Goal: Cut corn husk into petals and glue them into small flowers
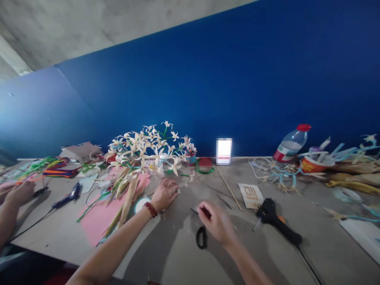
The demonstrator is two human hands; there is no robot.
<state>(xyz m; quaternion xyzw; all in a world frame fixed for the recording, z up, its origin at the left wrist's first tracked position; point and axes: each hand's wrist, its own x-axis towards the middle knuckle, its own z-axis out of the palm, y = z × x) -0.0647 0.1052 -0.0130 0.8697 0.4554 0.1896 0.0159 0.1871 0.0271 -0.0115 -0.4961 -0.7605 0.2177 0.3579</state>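
My left hand (164, 194), with a red bead bracelet (151, 209) at its wrist, rests palm down on the table with fingers stretched forward and right. A small pale bit shows at its fingertips; whatever is beneath the palm is hidden. A round white-topped roll or lid (141, 205) is just left of that wrist. My right hand (216, 222) is closed in a pinch, a thin dark stick (194, 210) poking out leftward. Below its fingers shows a black scissors-like handle loop (201, 238); the hand covers how it continues. White artificial flowers (145, 146) stand behind my left hand.
A black glue gun (279, 223) with a cord lies right, near a patterned card (251, 195) and a wooden stick (230, 188). Behind them stand a bottle (291, 144) and a red tub (316, 164). Pink paper (102, 217), a blue glue gun (69, 196) and another person's hands (20, 193) are left.
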